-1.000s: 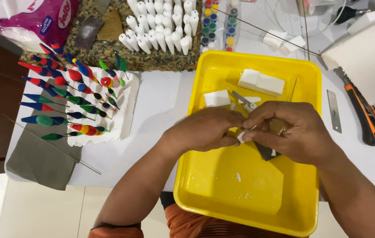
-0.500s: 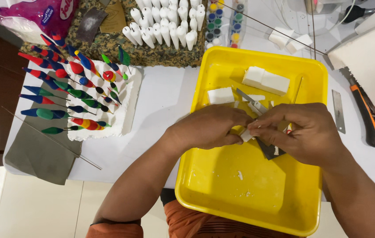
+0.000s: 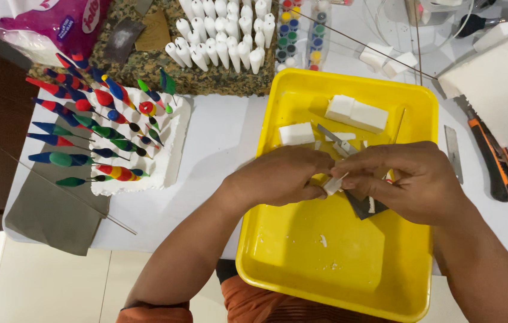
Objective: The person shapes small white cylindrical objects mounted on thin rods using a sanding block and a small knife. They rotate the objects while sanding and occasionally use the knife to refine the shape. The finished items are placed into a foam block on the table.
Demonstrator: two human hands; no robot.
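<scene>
Shallow yellow plastic tray point(image 3: 326, 263) sat nearest on the white surface point(image 3: 218, 149). Over its middle, left hand point(image 3: 284, 176) and right hand point(image 3: 412, 179) both pinched one small white foam piece point(image 3: 333, 184) between their fingertips. White foam blocks point(image 3: 355, 112) lay further back in the tray.

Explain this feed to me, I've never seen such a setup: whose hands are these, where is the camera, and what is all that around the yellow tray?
The camera sits on a person's head and looks down at their own two bare hands. The left hand and right hand meet over a yellow tray, together pinching a small white foam piece. White foam blocks lie in the tray. Left of it, painted floats stick in a white foam slab; unpainted white ones stand behind, beside small paint pots. An orange-handled utility knife lies to the right.
</scene>
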